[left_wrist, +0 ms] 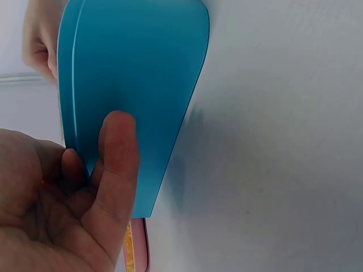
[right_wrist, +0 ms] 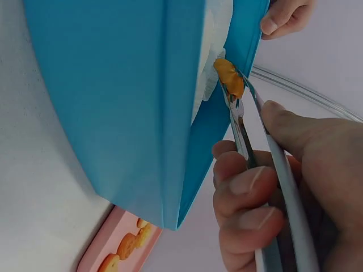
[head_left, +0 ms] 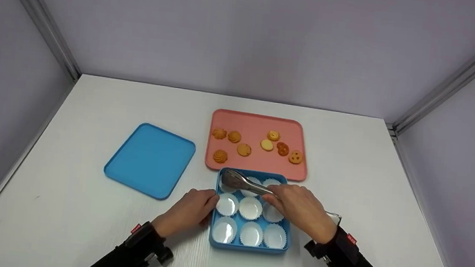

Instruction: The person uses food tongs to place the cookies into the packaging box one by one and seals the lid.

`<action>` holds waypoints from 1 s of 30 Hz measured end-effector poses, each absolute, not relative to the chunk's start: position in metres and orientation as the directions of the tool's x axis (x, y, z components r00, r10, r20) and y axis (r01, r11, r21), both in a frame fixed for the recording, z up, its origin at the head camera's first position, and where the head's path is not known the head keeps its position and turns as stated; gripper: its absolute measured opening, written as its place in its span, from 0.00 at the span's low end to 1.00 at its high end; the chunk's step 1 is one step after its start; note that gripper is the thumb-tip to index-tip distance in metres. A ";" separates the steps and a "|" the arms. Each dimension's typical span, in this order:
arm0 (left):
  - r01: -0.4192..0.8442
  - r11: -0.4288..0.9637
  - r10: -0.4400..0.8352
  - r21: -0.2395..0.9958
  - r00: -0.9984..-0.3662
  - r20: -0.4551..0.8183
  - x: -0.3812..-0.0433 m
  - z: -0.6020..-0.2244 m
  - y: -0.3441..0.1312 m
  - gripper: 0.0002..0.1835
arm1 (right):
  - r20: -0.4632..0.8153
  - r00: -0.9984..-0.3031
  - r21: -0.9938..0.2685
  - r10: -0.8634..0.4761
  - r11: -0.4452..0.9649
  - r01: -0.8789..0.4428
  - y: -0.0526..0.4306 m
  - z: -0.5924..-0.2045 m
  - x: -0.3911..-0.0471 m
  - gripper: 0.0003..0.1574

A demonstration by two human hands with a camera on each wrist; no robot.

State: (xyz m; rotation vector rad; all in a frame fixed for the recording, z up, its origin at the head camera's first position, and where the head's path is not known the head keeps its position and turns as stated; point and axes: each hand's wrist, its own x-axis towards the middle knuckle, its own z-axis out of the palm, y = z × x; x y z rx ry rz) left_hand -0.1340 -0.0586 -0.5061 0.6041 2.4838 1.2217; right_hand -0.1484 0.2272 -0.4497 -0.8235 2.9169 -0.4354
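Note:
My left hand (head_left: 188,211) holds the left wall of a blue box (head_left: 248,248), its fingers against the outside and a tip at the rim in the left wrist view. Inside the box, white paper cups (head_left: 250,208) stand in rows. My right hand (head_left: 302,207) grips metal tongs (head_left: 258,188) reaching across the box to its far left cup. A golden-brown cookie (right_wrist: 229,77) sits between the tong tips beside a white cup in the right wrist view. From the head, the tongs hide this cookie.
Behind the box lies a pink tray (head_left: 260,127) bearing several cookies (head_left: 244,150) of different shapes. To the left, a flat blue tray (head_left: 150,160) rests on the white table (head_left: 82,206). Grey-white walls (head_left: 246,38) enclose the back and sides.

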 end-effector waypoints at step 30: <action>0.231 0.552 0.490 0.801 -0.867 -0.087 -0.134 -0.506 -0.060 0.17 | 0.099 -0.847 -0.132 -0.523 0.837 -0.532 0.228 -0.453 -0.141 0.24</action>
